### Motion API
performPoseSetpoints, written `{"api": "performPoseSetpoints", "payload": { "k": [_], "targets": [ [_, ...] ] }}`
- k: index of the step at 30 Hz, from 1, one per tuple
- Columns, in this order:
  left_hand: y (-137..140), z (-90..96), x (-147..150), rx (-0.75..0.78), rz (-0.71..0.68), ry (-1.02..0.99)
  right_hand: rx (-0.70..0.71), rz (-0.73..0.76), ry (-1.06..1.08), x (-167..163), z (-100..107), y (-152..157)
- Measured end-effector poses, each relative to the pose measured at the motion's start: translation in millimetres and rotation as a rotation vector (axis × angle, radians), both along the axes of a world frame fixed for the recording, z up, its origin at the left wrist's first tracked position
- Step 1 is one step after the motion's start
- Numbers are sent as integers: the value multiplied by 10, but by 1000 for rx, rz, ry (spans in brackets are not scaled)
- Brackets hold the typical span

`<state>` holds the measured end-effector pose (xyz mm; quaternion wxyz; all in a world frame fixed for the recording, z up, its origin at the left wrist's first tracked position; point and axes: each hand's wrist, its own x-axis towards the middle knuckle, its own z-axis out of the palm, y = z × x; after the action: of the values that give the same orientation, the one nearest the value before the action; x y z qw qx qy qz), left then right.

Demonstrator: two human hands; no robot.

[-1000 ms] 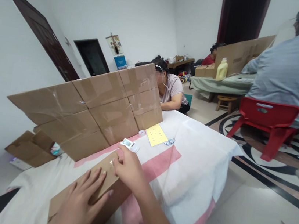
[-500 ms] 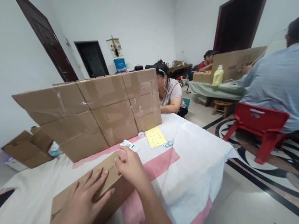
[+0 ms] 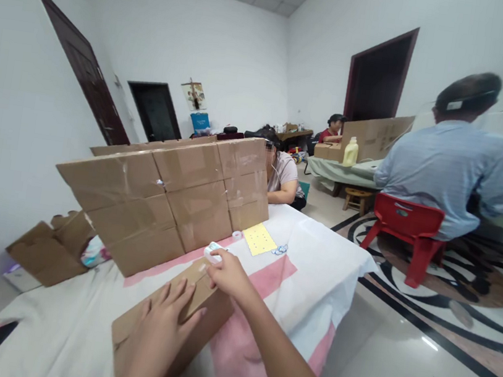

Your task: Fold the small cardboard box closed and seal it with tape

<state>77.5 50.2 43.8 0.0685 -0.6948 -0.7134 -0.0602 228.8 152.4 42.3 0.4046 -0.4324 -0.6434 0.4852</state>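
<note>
A closed cardboard box (image 3: 154,315) lies at a slant on the cloth-covered table. Fingers spread, my left hand (image 3: 161,332) rests flat on its top. My right hand (image 3: 227,275) is at the far end of the box, fingers bent and thumb down by the edge. Whatever is between those fingers is too small to make out. A small pale strip (image 3: 203,267) shows on the box top beside them. Just behind my right fingertips is a small white object (image 3: 213,250), partly covered by the hand; I cannot tell whether they touch.
A tall cardboard partition (image 3: 197,206) stands across the table. Near its right end are a roll of tape (image 3: 237,235), a yellow dotted sheet (image 3: 259,239) and a blue-white bundle (image 3: 279,250). A person (image 3: 283,177) sits behind it; another sits on a red chair (image 3: 408,226).
The view has tilted upward and shifted. My left hand stays on the box. My right hand remains at its far end, where a pale strip now shows on the top.
</note>
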Motion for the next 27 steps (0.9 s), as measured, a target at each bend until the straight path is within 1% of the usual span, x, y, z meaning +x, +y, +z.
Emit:
{"api": "performPoseSetpoints", "payload": {
  "k": [4,8,12,19,23,27],
  "targets": [
    [-42,67,55,-29,0,-22,-71,35,-39,-2,68,55],
    [-76,120,72,-8,-42,-58,-141,89,-65,22,192,78],
    [-108,153,75,45,-62,-110,-165,106,-145,16,290,122],
    [-175,241,107,24,-53,-166,-228,115,-339,-101,447,204],
    [-173,224,90,25,-58,-179,-286,100,-404,-129,541,195],
    [-151,173,66,44,-66,-190,-341,130,-437,-95,626,165]
  ]
}}
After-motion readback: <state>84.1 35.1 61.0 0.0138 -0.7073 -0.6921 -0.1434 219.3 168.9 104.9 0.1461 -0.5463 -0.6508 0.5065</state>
